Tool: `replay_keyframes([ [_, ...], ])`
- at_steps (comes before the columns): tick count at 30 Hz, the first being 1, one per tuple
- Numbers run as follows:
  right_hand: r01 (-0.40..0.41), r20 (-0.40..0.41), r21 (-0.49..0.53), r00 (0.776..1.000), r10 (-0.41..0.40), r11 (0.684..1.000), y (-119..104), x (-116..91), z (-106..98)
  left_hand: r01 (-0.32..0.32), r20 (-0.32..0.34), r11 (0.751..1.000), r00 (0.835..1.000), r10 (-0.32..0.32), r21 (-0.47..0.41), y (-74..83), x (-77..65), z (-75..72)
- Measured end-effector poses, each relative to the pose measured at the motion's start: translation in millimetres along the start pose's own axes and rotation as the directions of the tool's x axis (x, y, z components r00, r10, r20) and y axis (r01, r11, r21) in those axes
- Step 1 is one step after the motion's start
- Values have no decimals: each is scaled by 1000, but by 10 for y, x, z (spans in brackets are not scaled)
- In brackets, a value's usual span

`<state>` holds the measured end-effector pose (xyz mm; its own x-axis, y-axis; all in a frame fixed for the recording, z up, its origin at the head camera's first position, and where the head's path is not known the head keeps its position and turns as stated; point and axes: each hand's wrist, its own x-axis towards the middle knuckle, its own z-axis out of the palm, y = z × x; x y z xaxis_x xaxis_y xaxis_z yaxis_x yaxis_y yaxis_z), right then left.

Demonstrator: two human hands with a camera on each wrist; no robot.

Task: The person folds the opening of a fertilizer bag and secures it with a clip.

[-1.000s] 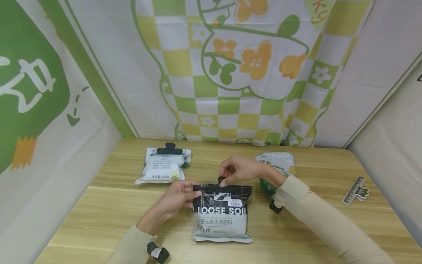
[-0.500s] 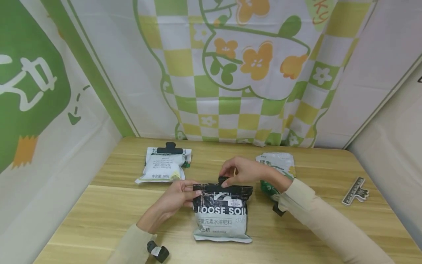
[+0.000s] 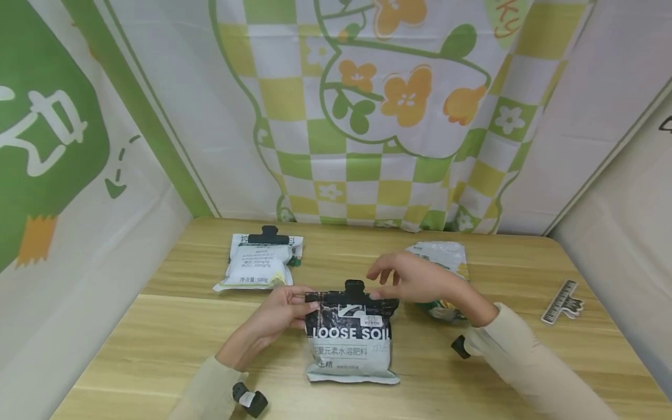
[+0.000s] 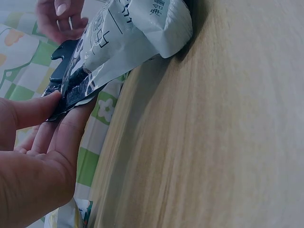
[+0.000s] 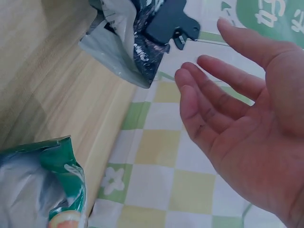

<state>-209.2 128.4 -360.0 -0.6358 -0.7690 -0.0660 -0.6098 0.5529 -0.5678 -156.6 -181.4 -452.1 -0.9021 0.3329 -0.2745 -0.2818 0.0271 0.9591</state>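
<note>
A black-and-white bag lettered LOOSE SOIL [image 3: 350,350] stands upright on the table in the head view. Its upper left corner is pinched between thumb and fingers of my left hand [image 3: 275,318], as the left wrist view also shows. A black clip [image 3: 354,289] sits on the bag's top edge. Just right of that clip is my right hand [image 3: 420,279], its fingers loosely bent around nothing. In the right wrist view, a gap separates the right hand [image 5: 237,104] from the black clip [image 5: 171,23].
At the back left lies a white bag [image 3: 257,265] with a black clip [image 3: 269,235] on its top. A green-and-white bag [image 3: 451,254] lies behind the right hand, partly covered by it. Toward the right edge of the wooden table [image 3: 173,338] rests a piano-key patterned clip [image 3: 562,303].
My right hand has let go of the black clip and moved off to the right. The clip stays on the bag. My left hand keeps its pinch on the bag's corner.
</note>
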Motion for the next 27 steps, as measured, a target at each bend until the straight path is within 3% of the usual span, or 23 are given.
replay_keyframes([
  [13, 16, 69, 21, 997, -17, 1000, -109, -433, 303, 19, -12, 1000, 1000, -19, 9, 1, 0, -14],
  [21, -94, 62, 87, 994, 89, 992, -46, -596, 517, 21, -14, 1000, 1000, -20, 17, 14, 1, -14],
  [24, -175, 90, 181, 983, 161, 968, -29, -632, 644, 21, -11, 1000, 1000, -21, 16, 13, -4, -15],
  [27, -269, 123, 343, 963, 241, 900, -36, -658, 776, 15, -1, 1000, 1000, -15, 11, 8, -8, -17],
])
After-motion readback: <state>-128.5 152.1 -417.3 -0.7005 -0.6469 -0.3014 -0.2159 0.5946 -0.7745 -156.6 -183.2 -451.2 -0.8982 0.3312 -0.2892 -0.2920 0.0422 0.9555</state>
